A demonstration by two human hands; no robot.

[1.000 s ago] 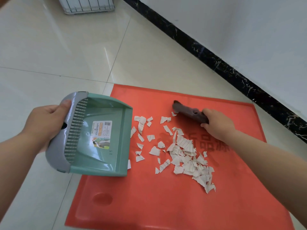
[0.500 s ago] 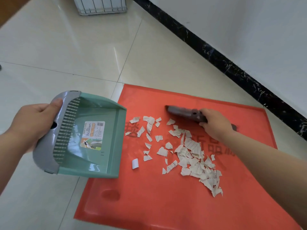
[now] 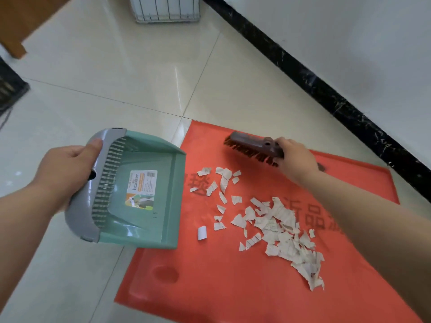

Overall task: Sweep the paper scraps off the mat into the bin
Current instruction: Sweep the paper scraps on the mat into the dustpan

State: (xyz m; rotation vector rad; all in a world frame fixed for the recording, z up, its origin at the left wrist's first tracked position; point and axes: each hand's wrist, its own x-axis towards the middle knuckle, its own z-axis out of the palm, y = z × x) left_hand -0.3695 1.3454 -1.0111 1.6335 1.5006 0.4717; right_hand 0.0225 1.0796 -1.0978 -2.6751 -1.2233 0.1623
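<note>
The red mat lies on the pale tiled floor near the wall's black skirting, and my left hand is wrapped around the grey back rim of the green dustpan, whose open lip overlaps the mat's left edge. My right hand is closed around the brown brush, which seems to hover just above the mat's far side. The paper scraps lie strewn across the mat's middle, between dustpan and brush.
</note>
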